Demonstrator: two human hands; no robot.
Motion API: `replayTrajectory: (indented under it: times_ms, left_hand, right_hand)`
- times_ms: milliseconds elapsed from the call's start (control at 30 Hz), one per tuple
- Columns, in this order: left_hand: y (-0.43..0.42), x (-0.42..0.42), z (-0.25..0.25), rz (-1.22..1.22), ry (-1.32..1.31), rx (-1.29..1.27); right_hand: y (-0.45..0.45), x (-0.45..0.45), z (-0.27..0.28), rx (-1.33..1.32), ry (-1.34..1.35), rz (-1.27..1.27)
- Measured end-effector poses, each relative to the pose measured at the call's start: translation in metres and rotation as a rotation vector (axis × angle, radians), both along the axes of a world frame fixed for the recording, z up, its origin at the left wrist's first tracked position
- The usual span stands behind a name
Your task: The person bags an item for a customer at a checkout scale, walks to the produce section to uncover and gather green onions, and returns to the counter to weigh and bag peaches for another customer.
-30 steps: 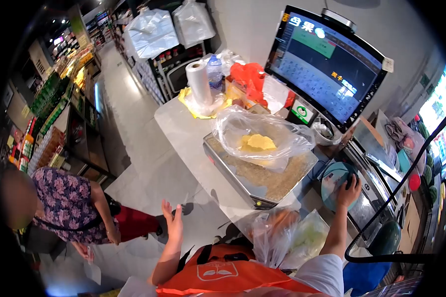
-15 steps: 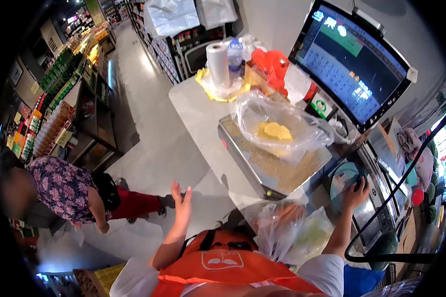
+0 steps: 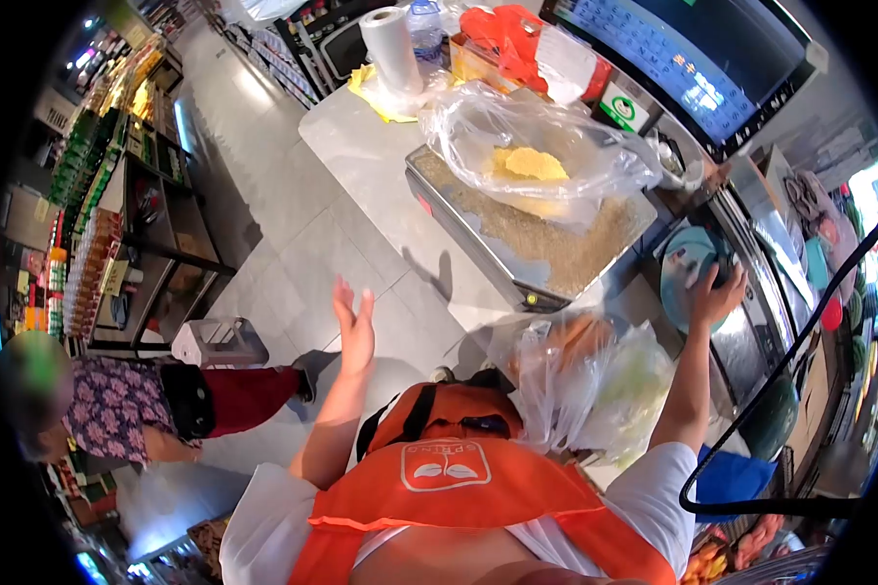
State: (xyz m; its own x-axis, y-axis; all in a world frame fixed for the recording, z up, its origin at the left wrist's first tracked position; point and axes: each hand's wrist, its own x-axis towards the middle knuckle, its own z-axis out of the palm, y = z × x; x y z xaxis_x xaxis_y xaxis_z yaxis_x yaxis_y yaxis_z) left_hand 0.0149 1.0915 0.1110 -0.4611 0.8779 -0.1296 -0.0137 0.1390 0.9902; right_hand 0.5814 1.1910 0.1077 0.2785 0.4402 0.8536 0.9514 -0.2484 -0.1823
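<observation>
My right hand rests with its fingers curled over a dark computer mouse on a round light-blue mouse pad. My left hand is raised over the floor at the counter's near side, fingers apart and holding nothing. Between them, farther forward, is a weighing scale with a worn, brownish top. On it lies a clear plastic bag with a yellow lump of food inside. Close to my body are filled clear bags, one with orange-brown contents, another with pale green contents.
A monitor stands beyond the scale. A bag roll and red plastic bag sit at the counter's far end. A black cable arcs at right. Another person is at left, near stocked shelves.
The view has tilted down, so the counter items sit higher in frame. At left the other person has shifted, and a grey bin-like object now shows. Both my hands keep nearly the same pose.
</observation>
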Motion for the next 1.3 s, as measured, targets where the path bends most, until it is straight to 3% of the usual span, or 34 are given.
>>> replayTrajectory:
  times_ms: [67,100,133,167,200,233,267,300,333,367,467,500,600,700,800,1000,1133,1167,1267,1300]
  left_hand:
    - [0.018,-0.006,0.025,-0.050,0.016,0.069]
    - [0.026,-0.008,0.040,-0.075,0.007,0.104]
    - [0.038,-0.014,0.047,-0.090,0.017,0.110]
    - [0.053,-0.019,0.052,-0.101,0.022,0.129]
    - [0.066,-0.021,0.057,-0.140,0.009,0.149]
    - [0.081,-0.022,0.062,-0.178,-0.003,0.174]
    - [0.097,-0.018,0.067,-0.241,0.006,0.202]
    - [0.115,-0.013,0.073,-0.300,0.016,0.231]
    - [0.133,-0.004,0.083,-0.352,0.016,0.225]
    - [0.151,0.008,0.094,-0.403,0.018,0.220]
    - [0.211,0.039,0.105,-0.470,0.193,0.176]
    - [0.228,0.048,0.105,-0.451,0.321,0.167]
    - [0.252,0.058,0.113,-0.595,0.286,0.270]
    - [0.268,0.049,0.120,-0.750,0.403,0.199]
    - [0.266,0.040,0.139,-0.721,0.509,0.203]
    - [0.220,0.038,0.198,-0.773,0.136,0.452]
    - [0.211,0.030,0.213,-0.762,0.138,0.617]
    - [0.214,0.026,0.214,-0.701,0.208,0.553]
    - [0.214,0.024,0.208,-0.652,-0.218,0.434]
    - [0.216,0.021,0.204,-0.647,-0.221,0.422]
  right_hand:
    - [-0.001,-0.036,0.027,0.117,0.143,0.193]
    - [-0.010,-0.061,0.043,0.070,0.309,0.319]
    - [-0.022,-0.081,0.052,-0.094,0.712,0.418]
    - [-0.035,-0.119,0.072,-0.079,0.722,0.592]
    - [-0.050,-0.150,0.084,-0.209,0.773,0.742]
    - [-0.064,-0.175,0.087,-0.395,1.012,0.867]
    - [-0.074,-0.198,0.088,-0.659,0.807,0.816]
    - [-0.080,-0.225,0.108,-0.969,0.802,0.890]
    - [-0.082,-0.237,0.088,-1.206,0.850,0.880]
    - [-0.085,-0.249,0.065,-1.125,0.738,0.873]
    - [-0.075,-0.272,0.027,-1.285,0.396,0.437]
    - [-0.077,-0.276,0.027,-1.262,0.448,0.407]
    - [-0.082,-0.282,0.024,-1.167,0.539,0.330]
    - [-0.090,-0.282,-0.004,-1.005,0.520,0.262]
    - [-0.093,-0.286,-0.022,-0.867,0.570,0.211]
    - [-0.093,-0.289,-0.046,-0.765,0.746,0.194]
    - [-0.093,-0.285,-0.048,-0.783,0.697,0.237]
    - [-0.092,-0.284,-0.045,-0.800,0.670,0.249]
    - [-0.093,-0.290,-0.038,-0.789,0.637,0.239]
    - [-0.093,-0.292,-0.037,-0.781,0.573,0.250]
